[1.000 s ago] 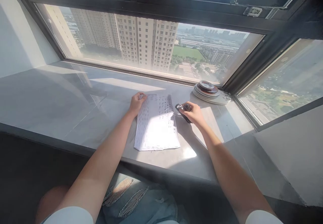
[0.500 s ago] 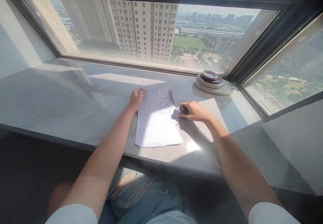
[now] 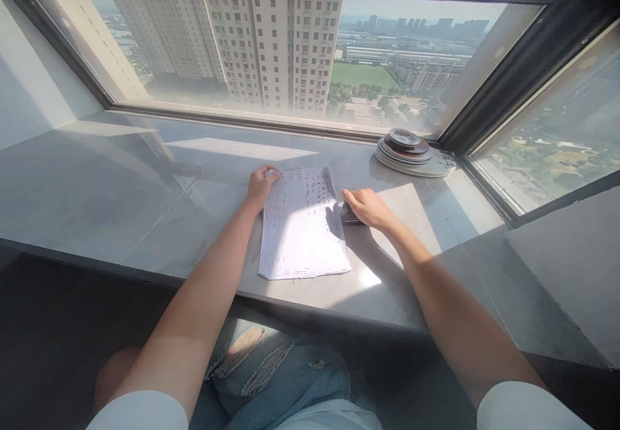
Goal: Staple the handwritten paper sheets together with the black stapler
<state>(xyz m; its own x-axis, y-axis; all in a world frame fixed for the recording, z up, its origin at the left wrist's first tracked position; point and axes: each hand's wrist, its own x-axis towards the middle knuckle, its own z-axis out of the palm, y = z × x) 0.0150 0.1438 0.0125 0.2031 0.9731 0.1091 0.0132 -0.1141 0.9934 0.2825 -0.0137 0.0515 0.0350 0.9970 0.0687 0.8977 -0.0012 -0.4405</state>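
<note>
A white sheaf of paper lies on the pale stone sill, with rows of short dark dashes like staples along its left, top and bottom edges and darker marks at the upper right. My left hand is closed on its upper left corner, thumb on top. At the paper's right edge, my right hand is closed over a small black stapler. The hand covers much of the stapler, and its shadow falls on the page.
A stack of plates stands in the sill's far right corner by the window frame. The sill's front edge runs just above my knees in ripped jeans. Sunlight falls in bright patches on the stone.
My right hand has shifted its grip on the stapler, which now shows lower, beneath the fingers at the paper's right edge. The left hand keeps its place at the corner.
</note>
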